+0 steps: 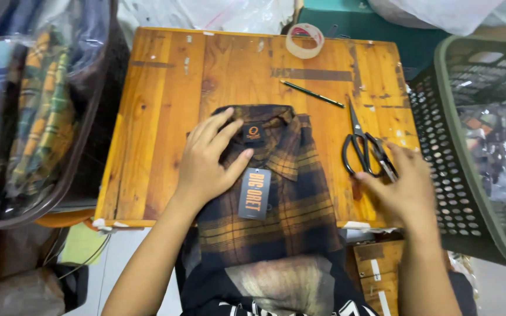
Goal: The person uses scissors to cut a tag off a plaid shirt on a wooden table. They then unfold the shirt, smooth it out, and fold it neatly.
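I look down at a small wooden tabletop [159, 105], orange-brown with worn grey patches. A folded plaid shirt [291, 199] in dark brown and mustard yellow lies in the middle of it, collar away from me, its lower end hanging over the near edge toward my lap. My left hand [209, 161] rests flat on the upper left of the shirt, fingers spread and open, pressing the cloth without gripping it. Just beside my thumb, a dark grey rectangular hang tag [255, 193] with orange lettering lies upright on the shirt front. Above it, inside the collar, sits a small black neck label [254, 133] with an orange round mark.

My right hand [402, 187] is at the right edge of the tabletop, palm down and loosely open, fingertips touching the handles of black scissors [363, 146]. I cannot tell whether the fingers have hold of them. The scissor blades point away from me. Near their tip a thin dark pencil [312, 93] lies at a slant. A roll of clear tape [305, 40] sits at the far edge.

To my right stands a dark green plastic basket [440, 146] with a perforated wall, holding items in clear bags. To my left, a clear plastic bag [36, 111] holds folded plaid shirts in green, yellow and blue.
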